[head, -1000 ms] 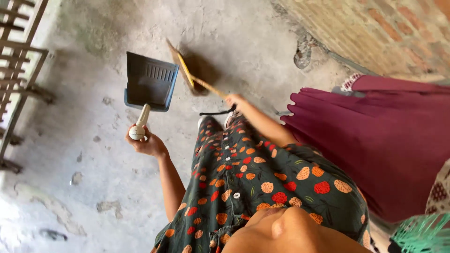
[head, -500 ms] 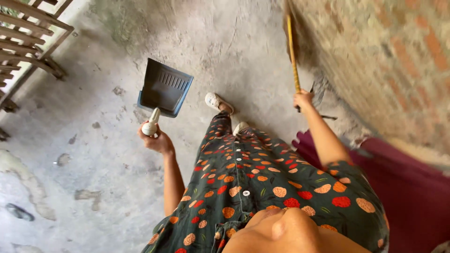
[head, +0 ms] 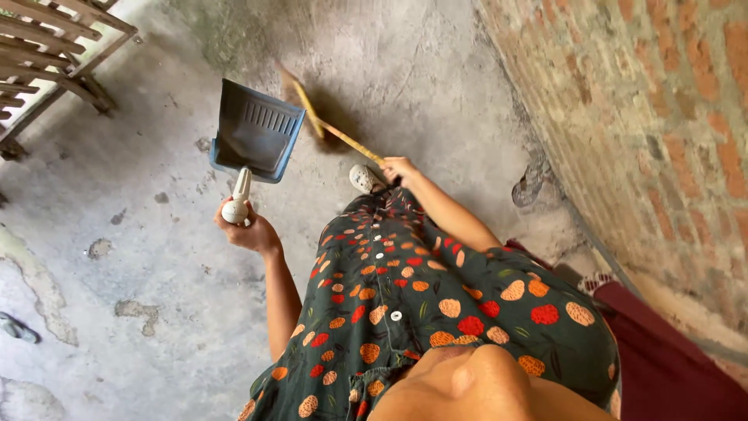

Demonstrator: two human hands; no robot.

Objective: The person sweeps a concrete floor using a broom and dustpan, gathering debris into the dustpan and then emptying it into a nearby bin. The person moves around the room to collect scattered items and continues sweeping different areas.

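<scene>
Left hand (head: 248,231) at about nine o'clock from the body, fingers clenched round the pale handle of the dustpan (head: 255,132), and the blue pan sits up at eleven o'clock, low over the concrete floor (head: 132,257). Right hand (head: 400,168) at twelve o'clock, fingers wrapped on the yellow stick of the broom (head: 327,129), which slants up and left; its brown bristles sit just beside the pan's right edge, whether touching it I cannot tell. A white shoe (head: 363,178) pokes out just left of the right hand. Brick wall (head: 654,117) runs down the three o'clock side, and a wooden frame (head: 47,54) stands at ten o'clock.
</scene>
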